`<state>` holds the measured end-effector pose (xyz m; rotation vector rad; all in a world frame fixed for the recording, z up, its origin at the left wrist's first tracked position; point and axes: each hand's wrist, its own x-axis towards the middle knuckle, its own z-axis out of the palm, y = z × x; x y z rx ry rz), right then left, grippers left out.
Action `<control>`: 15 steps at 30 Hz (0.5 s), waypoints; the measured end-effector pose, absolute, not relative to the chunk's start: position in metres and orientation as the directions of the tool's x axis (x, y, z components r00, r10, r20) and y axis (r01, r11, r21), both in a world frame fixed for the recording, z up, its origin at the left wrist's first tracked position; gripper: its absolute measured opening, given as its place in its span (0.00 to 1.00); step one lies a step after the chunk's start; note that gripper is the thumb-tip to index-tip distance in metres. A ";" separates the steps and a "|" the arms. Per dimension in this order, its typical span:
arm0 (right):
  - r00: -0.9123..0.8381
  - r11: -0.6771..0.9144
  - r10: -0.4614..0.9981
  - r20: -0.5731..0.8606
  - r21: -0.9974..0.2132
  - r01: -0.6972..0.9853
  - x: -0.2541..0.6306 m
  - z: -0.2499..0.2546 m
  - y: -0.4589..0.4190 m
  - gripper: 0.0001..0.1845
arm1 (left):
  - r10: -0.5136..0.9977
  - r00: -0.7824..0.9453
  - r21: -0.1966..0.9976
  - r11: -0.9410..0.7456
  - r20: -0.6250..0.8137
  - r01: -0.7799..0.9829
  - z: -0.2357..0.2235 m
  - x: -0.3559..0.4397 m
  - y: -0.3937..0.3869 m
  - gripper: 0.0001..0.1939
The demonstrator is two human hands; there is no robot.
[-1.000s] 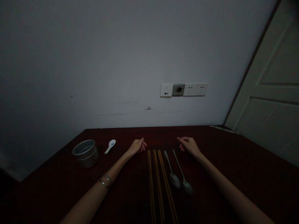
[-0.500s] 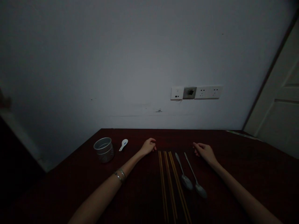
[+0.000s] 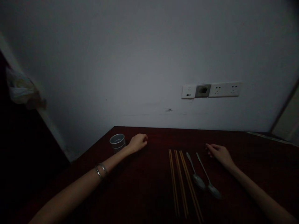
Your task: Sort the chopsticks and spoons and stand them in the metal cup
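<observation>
- My left grip (image 3: 138, 142) is curled with its back to me; I cannot tell whether the fingers close on anything, and whatever lies beneath them is hidden.
- My right grip (image 3: 218, 152) curls loosely, thumb a little apart from the fingers, nothing seen in it.
- I judge the step in hand to belong to the left grip, extended at the far left of the tabletop (image 3: 154, 174), with the right at rest.
- The metal pot (image 3: 118, 145) stands upright just left of my left grip, partly behind my wrist; whether they touch, I cannot tell. I think any next move calls for lifting that arm clear of its wall.
- Near my right grip, 2 metal spoons (image 3: 199, 181) lie apart, handles toward the wall, bowls toward me.
- Left of them lie 3 pairs of chopsticks (image 3: 182, 183), roughly lengthwise, between my 2 arms.
- My left forearm wears bracelets (image 3: 98, 172).
- At the far left is a blurred pale bundle (image 3: 20, 90), perhaps in another person's hand.
- On the wall, the socket plates (image 3: 224, 90) carry small dark marks, too dim to read; I find no brand, label or legible writing anywhere.
</observation>
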<state>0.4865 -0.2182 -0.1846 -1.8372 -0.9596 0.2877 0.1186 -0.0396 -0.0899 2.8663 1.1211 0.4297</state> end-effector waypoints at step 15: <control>0.646 -0.213 0.734 0.210 -0.832 0.513 0.485 -0.182 -0.222 0.23 | 0.597 0.785 -0.367 -0.702 0.165 0.611 -0.105 0.066 -0.041 0.07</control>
